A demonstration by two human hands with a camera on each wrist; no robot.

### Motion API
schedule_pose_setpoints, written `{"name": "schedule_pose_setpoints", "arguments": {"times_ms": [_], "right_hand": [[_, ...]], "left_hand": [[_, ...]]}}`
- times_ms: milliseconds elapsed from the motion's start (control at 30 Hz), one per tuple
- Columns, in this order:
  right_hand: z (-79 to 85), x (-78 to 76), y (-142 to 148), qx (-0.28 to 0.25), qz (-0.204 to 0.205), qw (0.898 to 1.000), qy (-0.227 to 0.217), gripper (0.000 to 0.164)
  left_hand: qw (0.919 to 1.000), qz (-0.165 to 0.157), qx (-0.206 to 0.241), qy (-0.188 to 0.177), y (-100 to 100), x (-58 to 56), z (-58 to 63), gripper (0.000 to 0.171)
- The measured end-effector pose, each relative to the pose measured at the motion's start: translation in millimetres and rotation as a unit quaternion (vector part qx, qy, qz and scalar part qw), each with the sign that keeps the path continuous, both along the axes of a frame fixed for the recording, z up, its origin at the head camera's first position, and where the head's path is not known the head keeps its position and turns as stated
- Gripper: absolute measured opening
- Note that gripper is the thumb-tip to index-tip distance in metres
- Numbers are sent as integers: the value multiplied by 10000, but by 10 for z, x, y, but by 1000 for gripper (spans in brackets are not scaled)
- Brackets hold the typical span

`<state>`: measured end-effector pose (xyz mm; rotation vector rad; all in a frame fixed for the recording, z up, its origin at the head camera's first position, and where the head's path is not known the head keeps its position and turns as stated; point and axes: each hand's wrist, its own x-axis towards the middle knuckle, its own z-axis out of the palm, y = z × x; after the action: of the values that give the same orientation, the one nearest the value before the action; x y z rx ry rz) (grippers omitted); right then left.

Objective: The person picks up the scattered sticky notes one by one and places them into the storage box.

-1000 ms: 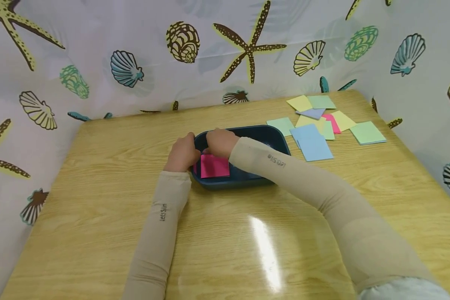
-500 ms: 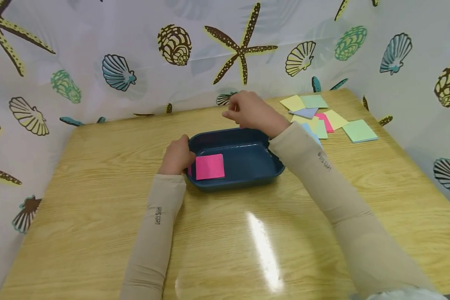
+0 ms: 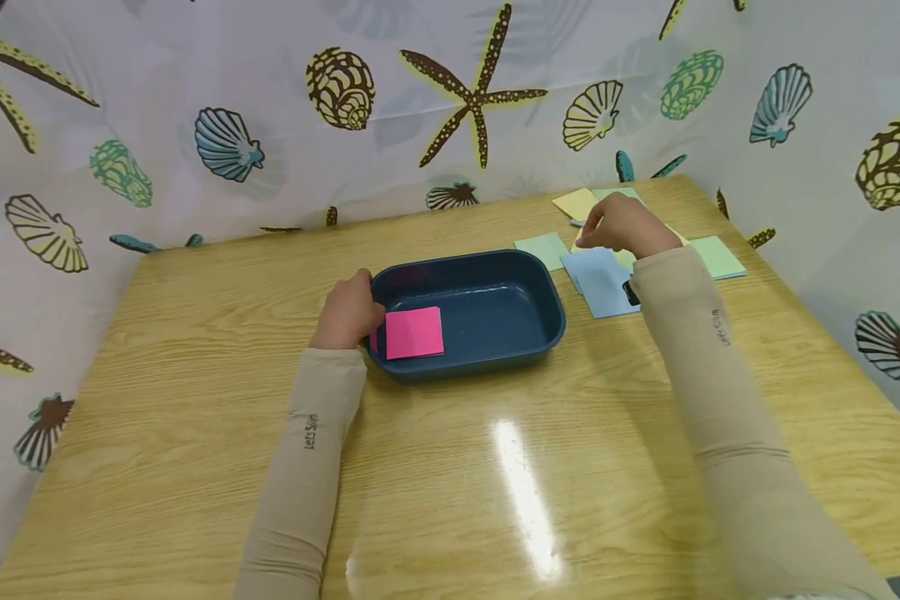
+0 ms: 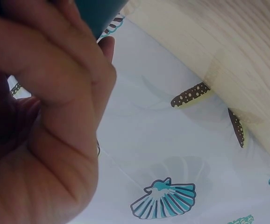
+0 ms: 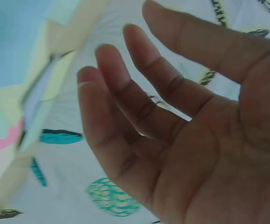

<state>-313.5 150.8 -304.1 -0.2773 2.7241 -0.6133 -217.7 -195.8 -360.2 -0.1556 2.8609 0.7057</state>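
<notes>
At the left end of a dark blue plastic tray (image 3: 487, 363), my left hand (image 3: 347, 312) grips the rim. Its curled fingers (image 4: 69, 84) show large in the left wrist view, with a bit of the tray at the top. Inside the tray, at its left end, lies a small stack of sticky notes with a pink one (image 3: 414, 333) on top. My right hand (image 3: 628, 227) hovers over the loose notes at the table's right. In the right wrist view its fingers (image 5: 139, 100) are loosely bent, apart from the thumb, and hold nothing. Below it are blue sticky notes (image 3: 600, 279).
Around the right hand, pale green notes (image 3: 543, 250), a yellow note (image 3: 574, 204) and a green stack (image 3: 720, 257) lie on the wooden table (image 3: 217, 350). A curtain (image 3: 285, 83) printed with shells and starfish hangs behind the table and along its sides.
My right hand has left the pink note in the tray, risen over the far rim and moved right, above the loose notes. My left hand stays on the tray's left end.
</notes>
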Motion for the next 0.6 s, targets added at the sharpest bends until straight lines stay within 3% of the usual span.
{"name": "schedule_pose_setpoints", "arguments": {"times_ms": [133,333,600], "right_hand": [[-168,-58,181,198,-36,9992,-357,33],[-383,-105,305,507,300,9962,-641,43],[-584,-120,368,524,380,9967,-487,46]], "left_hand": [[10000,5,-6,25,-10,-3,8,55],[10000,-18,8,53,-20,-11,0,55],[10000,5,33,-7,-19,-18,-18,55]]}}
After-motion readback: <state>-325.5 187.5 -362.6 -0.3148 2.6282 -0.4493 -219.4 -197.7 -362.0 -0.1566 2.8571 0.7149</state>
